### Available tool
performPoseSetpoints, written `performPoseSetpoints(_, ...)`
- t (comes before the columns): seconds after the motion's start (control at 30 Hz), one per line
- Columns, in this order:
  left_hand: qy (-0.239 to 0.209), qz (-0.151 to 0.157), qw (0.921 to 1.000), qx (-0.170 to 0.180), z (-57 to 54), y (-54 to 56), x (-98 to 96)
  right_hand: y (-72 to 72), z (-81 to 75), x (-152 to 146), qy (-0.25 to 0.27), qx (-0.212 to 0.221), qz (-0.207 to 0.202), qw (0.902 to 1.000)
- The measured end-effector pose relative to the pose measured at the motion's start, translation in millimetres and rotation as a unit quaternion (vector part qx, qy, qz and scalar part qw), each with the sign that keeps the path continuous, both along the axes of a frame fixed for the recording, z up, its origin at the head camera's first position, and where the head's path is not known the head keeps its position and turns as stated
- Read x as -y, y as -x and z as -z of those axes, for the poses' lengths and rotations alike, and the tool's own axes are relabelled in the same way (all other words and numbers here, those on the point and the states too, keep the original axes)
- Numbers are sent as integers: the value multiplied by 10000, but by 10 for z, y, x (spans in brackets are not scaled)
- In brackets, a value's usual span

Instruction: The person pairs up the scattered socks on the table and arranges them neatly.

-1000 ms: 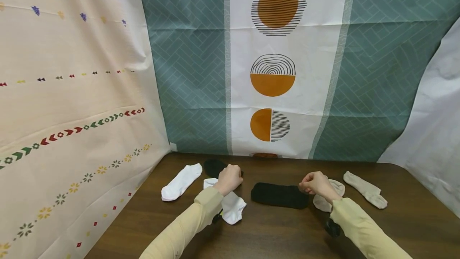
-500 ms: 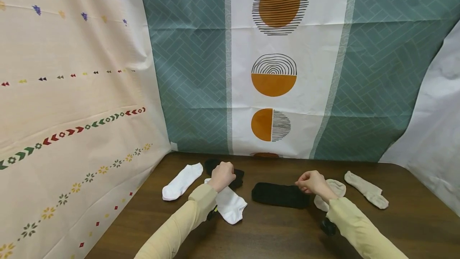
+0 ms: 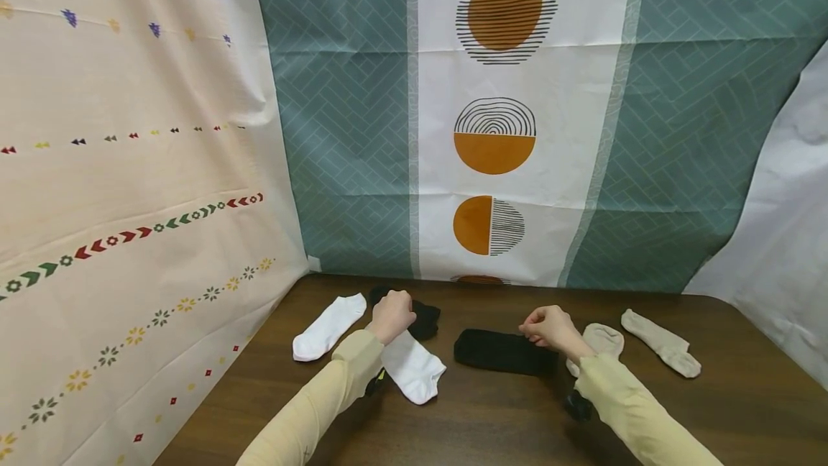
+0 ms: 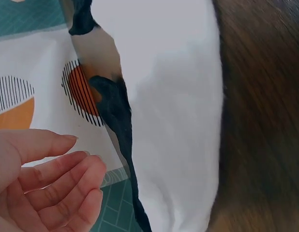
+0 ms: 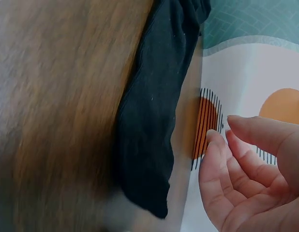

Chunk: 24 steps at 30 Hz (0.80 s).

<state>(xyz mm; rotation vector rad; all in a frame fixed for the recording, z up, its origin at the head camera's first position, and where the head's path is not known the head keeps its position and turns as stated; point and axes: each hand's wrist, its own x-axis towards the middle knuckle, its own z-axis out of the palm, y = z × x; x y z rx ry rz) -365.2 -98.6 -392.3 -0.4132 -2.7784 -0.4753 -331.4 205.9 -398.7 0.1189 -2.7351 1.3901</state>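
My left hand hovers over the far end of a white sock and overlaps a black sock behind it. In the left wrist view its fingers are loosely bent, the thumb is apart from them, and nothing is held; the white sock fills the middle there. My right hand is above the right end of another black sock, which lies flat at the table's centre. The right wrist view shows the thumb and fingertips slightly apart and holding nothing, beside that black sock.
Another white sock lies at the left of the brown wooden table. To the right are a folded beige sock, partly behind my right hand, and a longer beige sock. Patterned curtains enclose the table's back and sides.
My left hand has shifted left, uncovering more of the white sock and the black sock behind. My right hand has drifted left over the central black sock. The socks have stayed put.
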Motion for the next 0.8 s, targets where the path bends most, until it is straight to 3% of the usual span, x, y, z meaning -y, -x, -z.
performPoseSetpoints(0.8,-222,-373,9987,258,7,21,264,37,23,333,210,-99,-235,9995)
